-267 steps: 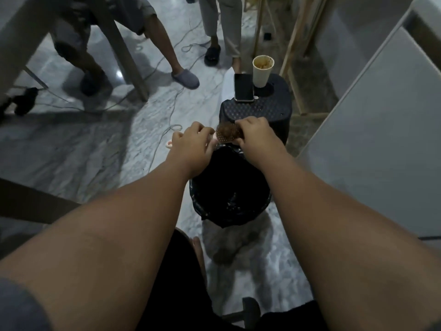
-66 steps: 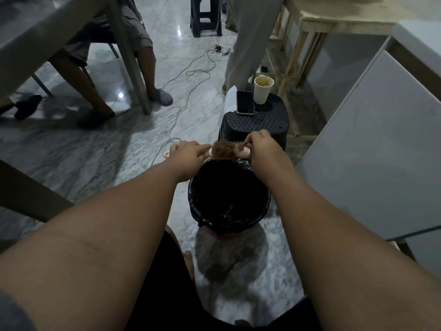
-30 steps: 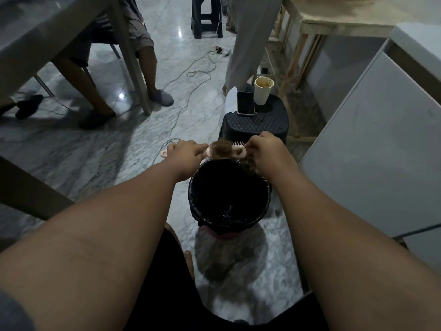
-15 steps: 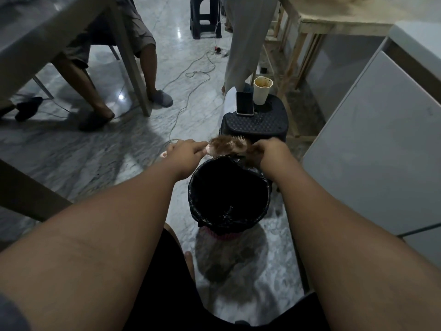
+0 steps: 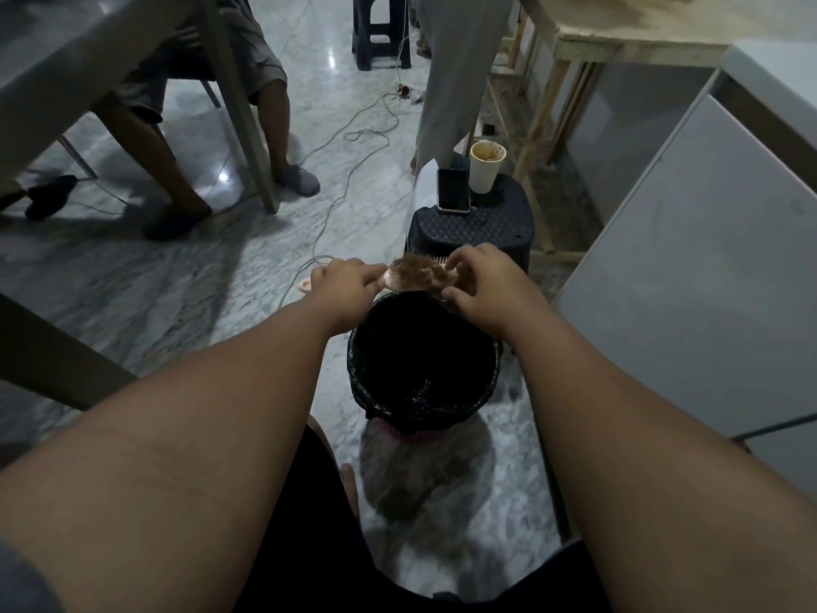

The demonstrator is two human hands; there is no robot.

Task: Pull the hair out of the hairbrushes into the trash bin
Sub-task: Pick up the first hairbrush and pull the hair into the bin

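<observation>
A pink hairbrush (image 5: 395, 280) matted with brown hair (image 5: 413, 269) is held level over the far rim of the trash bin (image 5: 424, 404), which is lined with a black bag. My left hand (image 5: 347, 287) grips the brush's handle, whose pink end sticks out to the left. My right hand (image 5: 484, 285) pinches the hair at the brush's right end, where a few pale bristles show. The bin's inside is dark and its contents cannot be made out.
A black stool (image 5: 475, 234) just beyond the bin carries a phone (image 5: 452, 190) and a paper cup (image 5: 486, 166). A white cabinet (image 5: 698, 276) stands to the right. Cables (image 5: 353, 139) cross the marble floor. A seated person's legs (image 5: 172, 170) and a standing person's leg (image 5: 451, 77) lie ahead.
The brush stays over the bin. My right hand has shifted along the brush head, working at the hair; a second ago it pulled strands down toward the bin, now it pinches at the brush's right end.
</observation>
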